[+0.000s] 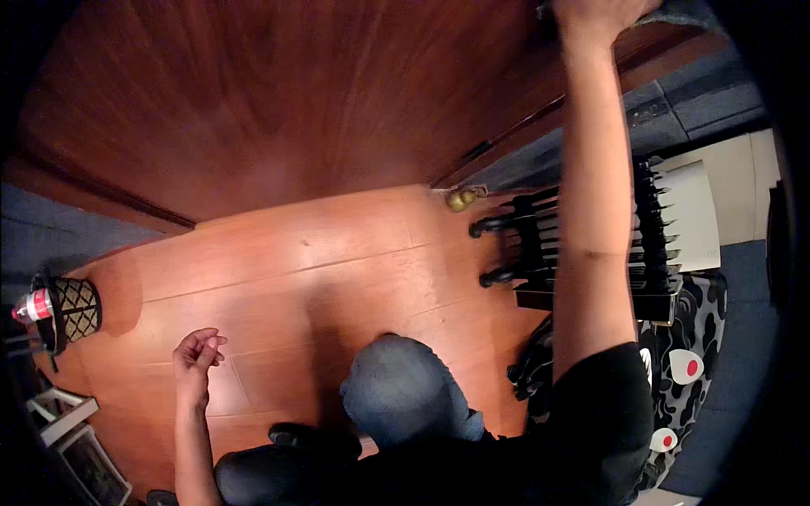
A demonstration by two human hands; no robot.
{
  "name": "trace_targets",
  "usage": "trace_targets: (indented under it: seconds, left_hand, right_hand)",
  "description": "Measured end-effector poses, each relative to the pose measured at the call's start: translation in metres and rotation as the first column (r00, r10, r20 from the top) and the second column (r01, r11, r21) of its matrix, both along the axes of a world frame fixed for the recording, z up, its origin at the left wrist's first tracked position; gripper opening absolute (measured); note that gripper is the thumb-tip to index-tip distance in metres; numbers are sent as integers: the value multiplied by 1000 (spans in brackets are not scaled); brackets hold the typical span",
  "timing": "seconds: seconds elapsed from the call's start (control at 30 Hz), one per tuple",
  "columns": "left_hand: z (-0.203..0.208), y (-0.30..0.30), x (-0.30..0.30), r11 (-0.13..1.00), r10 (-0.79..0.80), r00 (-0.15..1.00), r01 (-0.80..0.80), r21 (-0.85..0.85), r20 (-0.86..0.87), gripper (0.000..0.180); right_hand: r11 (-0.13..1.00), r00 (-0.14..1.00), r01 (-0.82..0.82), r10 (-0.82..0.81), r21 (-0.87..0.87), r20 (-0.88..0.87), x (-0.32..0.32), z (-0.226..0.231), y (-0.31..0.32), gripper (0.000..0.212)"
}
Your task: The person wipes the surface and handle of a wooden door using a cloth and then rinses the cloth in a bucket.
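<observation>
My right arm (596, 211) reaches far up to the top edge of the view. My right hand (601, 18) is at a tall brown wooden door (295, 101), near its right side. The picture's edge cuts off that hand, so its fingers are hidden. Greyish cloth-like material (675, 15) shows just beside it; whether the hand grips it is unclear. My left hand (201, 358) hovers over the wooden floor at the lower left, loosely curled with gaps between the fingers. Nothing shows in it.
On the right stands a black slatted rack on casters (536, 240), with a white panel (692, 215) behind. A small gold ornament (461, 200) sits by the door frame. At left are a patterned basket (78, 308) with a red-labelled bottle (34, 306) and white frames (67, 422).
</observation>
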State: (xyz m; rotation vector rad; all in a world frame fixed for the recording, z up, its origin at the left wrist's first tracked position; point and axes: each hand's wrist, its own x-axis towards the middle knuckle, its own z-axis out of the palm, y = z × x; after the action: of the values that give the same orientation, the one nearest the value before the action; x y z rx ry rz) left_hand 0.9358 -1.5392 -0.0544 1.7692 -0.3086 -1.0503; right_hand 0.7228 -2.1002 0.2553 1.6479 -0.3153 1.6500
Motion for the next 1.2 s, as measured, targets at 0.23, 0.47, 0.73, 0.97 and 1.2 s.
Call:
trace_targets:
  seconds: [0.23,0.47,0.73,0.97,1.2]
  left_hand:
    - [-9,11,2,992,101,993,-95,83,-67,25]
    - [11,62,14,960,217,973,-228,164,85,26]
    - [-12,7,12,984,176,966,-177,14,-187,27]
    - [1,21,1,996,24,991,-12,90,-131,23]
    - [-24,10,16,997,71,973,-67,27,-221,21]
  right_hand:
    - [561,667,-645,80,519,741,41,-434,20,75]
    - [12,-136,-969,-857,-246,497,109,-416,123,56]
    - [-120,-201,-692,-916,-712,348,188,-393,181,54]
    - [-258,-202,-650,-848,-715,490,92,-314,128,45]
    - [-23,-353,-903,-529,-430,771,9,-228,78,48]
